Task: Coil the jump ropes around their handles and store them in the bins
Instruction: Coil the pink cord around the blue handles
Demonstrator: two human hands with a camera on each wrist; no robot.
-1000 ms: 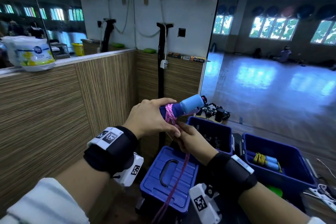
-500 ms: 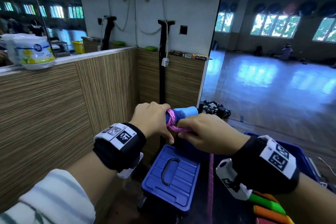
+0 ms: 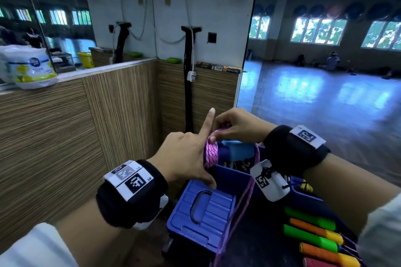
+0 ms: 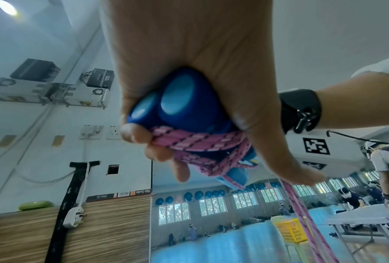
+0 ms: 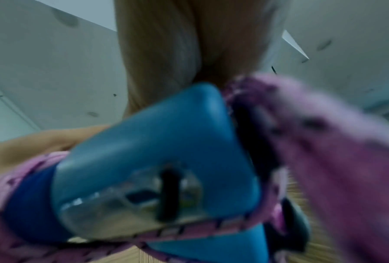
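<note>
My left hand [image 3: 191, 156] grips two blue jump-rope handles [image 3: 235, 152] side by side, index finger pointing straight up. Their round ends [image 4: 175, 97] show in the left wrist view under my palm. Several turns of pink rope [image 3: 211, 154] wrap the handles next to my left hand. My right hand [image 3: 233, 128] pinches the pink rope at the top of the coil. The loose rope tail [image 3: 243, 204] hangs down over the bins. In the right wrist view the light blue handle tip [image 5: 166, 160] and the blurred pink rope [image 5: 324, 142] fill the frame.
A blue lidded bin [image 3: 201, 214] with a black carry handle sits below my hands. An open blue bin [image 3: 230, 174] lies behind it. Green and orange handles [image 3: 312, 234] lie at lower right. A wood-panelled wall [image 3: 65, 136] stands left, a mirror [image 3: 325, 71] right.
My right hand rose from in front of the handles to the top of the coil, carrying the rope up. My left index finger straightened upward. More pink turns sit on the handles.
</note>
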